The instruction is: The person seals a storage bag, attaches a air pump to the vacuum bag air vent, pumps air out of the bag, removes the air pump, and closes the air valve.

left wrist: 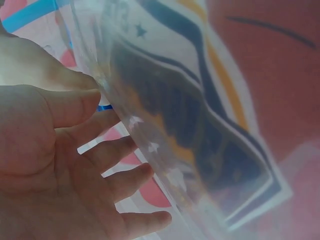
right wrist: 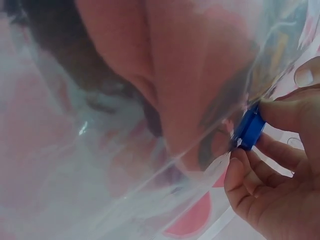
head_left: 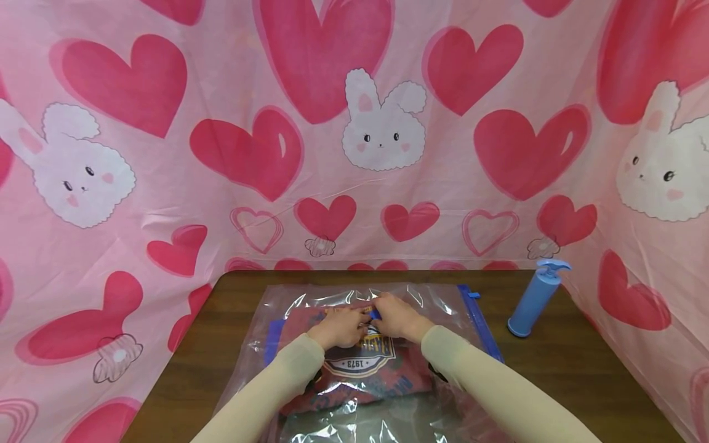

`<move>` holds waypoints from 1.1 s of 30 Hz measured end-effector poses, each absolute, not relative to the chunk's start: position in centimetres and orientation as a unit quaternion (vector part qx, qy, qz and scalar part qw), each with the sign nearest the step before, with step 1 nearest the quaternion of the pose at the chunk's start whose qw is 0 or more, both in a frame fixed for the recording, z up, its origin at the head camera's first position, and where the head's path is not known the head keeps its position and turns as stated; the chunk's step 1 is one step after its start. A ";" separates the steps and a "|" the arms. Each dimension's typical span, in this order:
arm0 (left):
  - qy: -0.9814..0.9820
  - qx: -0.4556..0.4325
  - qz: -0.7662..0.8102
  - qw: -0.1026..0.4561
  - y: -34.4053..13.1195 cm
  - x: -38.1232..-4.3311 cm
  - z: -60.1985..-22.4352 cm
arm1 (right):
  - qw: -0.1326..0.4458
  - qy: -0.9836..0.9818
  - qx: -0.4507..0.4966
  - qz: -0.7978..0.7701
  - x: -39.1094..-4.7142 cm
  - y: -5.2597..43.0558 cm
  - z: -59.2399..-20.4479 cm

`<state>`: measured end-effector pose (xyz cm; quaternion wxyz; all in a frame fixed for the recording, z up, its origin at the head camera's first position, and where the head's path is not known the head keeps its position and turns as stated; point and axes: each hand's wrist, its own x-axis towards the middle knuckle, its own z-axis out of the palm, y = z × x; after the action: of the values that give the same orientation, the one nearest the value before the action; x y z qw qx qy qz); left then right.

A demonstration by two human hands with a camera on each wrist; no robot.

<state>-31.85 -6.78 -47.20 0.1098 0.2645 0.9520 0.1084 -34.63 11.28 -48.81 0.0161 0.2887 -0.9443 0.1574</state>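
Note:
A clear plastic storage bag [head_left: 354,424] lies flat on the table with a folded red printed garment [head_left: 388,386] inside it. Over the garment's print, my right hand [head_left: 397,317] pinches a blue valve cap [right wrist: 251,130] set in the bag, thumb against its side and fingers curled below. Just left of it, my left hand [head_left: 342,328] rests on the bag. Its fingers are spread and fairly straight in the left wrist view, their tips at the plastic [left wrist: 175,165].
A blue hand pump [head_left: 534,301] stands at the table's right, beyond the bag's blue zip strip [head_left: 480,323]. The dark wooden table [head_left: 188,375] shows on both sides of the bag. Pink heart-and-rabbit cloth [head_left: 332,166] encloses the back and sides.

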 end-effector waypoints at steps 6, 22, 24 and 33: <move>0.954 0.266 0.091 0.102 -6.7 -31.8 -47.2 | 0.009 -0.942 0.305 0.139 -34.5 11.2 -48.6; 0.955 0.255 0.096 0.116 -6.5 -31.5 -46.9 | 0.053 -0.957 0.244 0.145 -34.2 10.9 -49.0; 0.956 0.254 0.093 0.114 -6.5 -31.4 -46.9 | 0.055 -0.956 0.242 0.155 -34.1 10.9 -48.9; 0.955 0.260 0.090 0.107 -6.6 -31.4 -46.9 | 0.049 -0.945 0.268 0.180 -33.9 10.8 -48.6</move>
<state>-31.38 -6.56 -46.90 0.1065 0.2604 0.9554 0.0897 -33.88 10.82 -48.63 0.0489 0.2678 -0.9453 0.1796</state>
